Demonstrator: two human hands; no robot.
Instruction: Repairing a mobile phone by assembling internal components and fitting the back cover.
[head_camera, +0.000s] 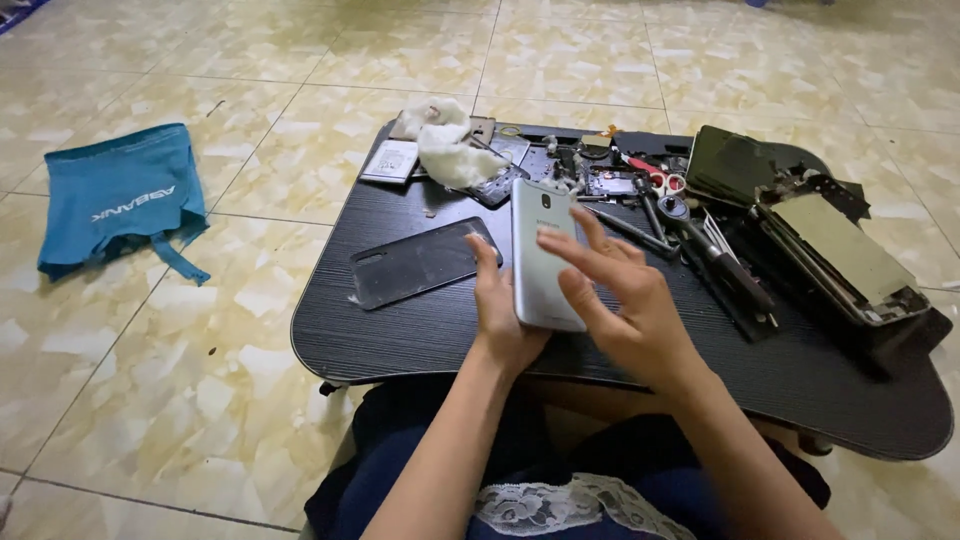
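Silver phone (541, 255) held back-up over the black desk (420, 330).
Left hand (503, 310) grips its lower edge; right hand (620, 300), fingers spread and unclenched, rests on it. Support it from beneath and press lightly.

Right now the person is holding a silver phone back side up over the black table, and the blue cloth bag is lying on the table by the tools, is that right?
Not quite. The head view shows the blue cloth bag lying on the tiled floor, left of the black table, not on it. The rest holds: the left hand holds the silver phone back side up, with the right hand over it.
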